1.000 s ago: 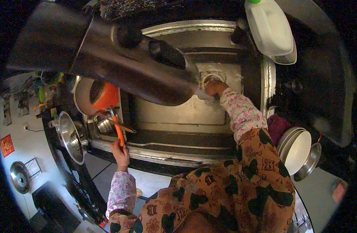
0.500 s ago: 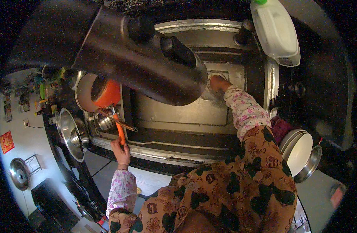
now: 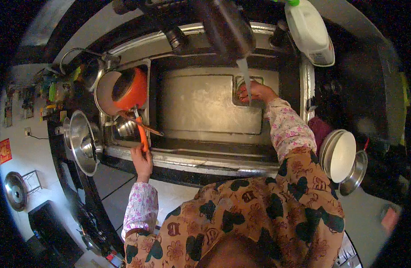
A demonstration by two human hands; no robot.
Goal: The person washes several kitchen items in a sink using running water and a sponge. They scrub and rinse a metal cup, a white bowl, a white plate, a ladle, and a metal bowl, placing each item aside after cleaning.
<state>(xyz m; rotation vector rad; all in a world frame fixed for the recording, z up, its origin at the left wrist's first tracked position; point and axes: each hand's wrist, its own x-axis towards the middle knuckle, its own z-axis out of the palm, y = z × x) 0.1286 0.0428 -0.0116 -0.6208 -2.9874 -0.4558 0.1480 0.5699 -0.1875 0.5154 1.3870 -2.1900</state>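
At the left end of the sink [image 3: 192,123], my left hand [image 3: 142,161] is closed around the end of the orange handle [image 3: 142,134] of an orange pan [image 3: 136,91]. The pan rests tilted against a pale-lined pot [image 3: 106,94]. My right hand [image 3: 257,93] is low in the sink's right part, fingers curled over the recessed square corner. A stream of water [image 3: 244,73] from the dark faucet [image 3: 228,31] falls onto it. Something pale greenish shows beside its fingers; what it holds is not clear.
A brown stick-like utensil [image 3: 147,128] crosses the pan handle above a shiny steel vessel [image 3: 124,129]. Steel bowls [image 3: 83,143] stand on the left. White bowls [image 3: 340,156] are stacked on the right beside a steel lid or pan [image 3: 355,174]. A white jug [image 3: 308,33] stands at the far right.
The faucet, which covered much of the sink, now shows farther back, and the water stream is visible. The view has shifted. My left hand stays at the pan handle; my right hand remains near the recess.
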